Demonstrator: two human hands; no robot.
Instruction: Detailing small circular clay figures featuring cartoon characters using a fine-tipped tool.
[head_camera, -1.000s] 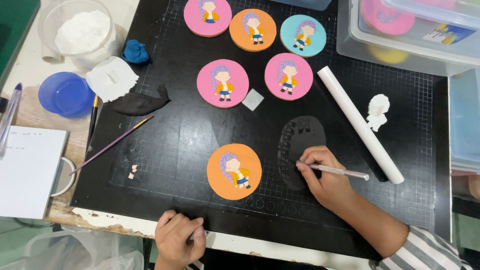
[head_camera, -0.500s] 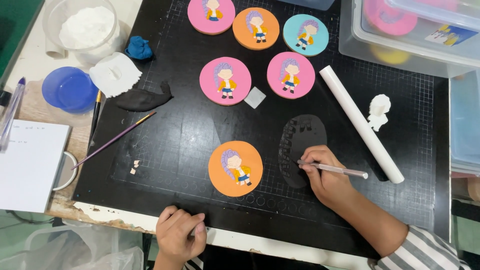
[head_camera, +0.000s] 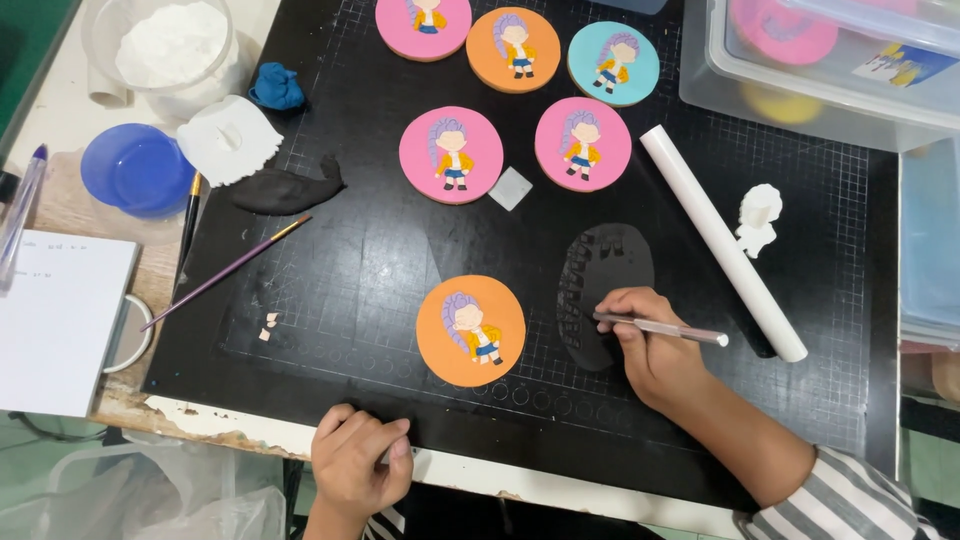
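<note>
So the right hand (head_camera: 650, 345) has its fingers pinched closed around a thin silvery-white modelling tool (head_camera: 662, 327), held like a pen, with the tip down on a flat rolled-out sheet of black clay (head_camera: 610, 262). That sheet sits on the black gridded cutting mat (head_camera: 350, 290), right of centre, and has a row of small cut-outs along its left edge. Just left of it lies an orange round disc with a purple-haired cartoon figure (head_camera: 471, 331), close to the sheet but not touching as far as I can see.

The left hand (head_camera: 360, 465) is curled loosely over the near edge of the mat, fingers bent in; can't tell if there's anything in it.

A long white rolling pin (head_camera: 720, 252) lies diagonally just right of the black sheet, with a small white clay lump (head_camera: 758, 217) beside it. Further up are more figure discs, pink ones (head_camera: 452, 155), and a thin paintbrush (head_camera: 228, 271) on the left.
</note>
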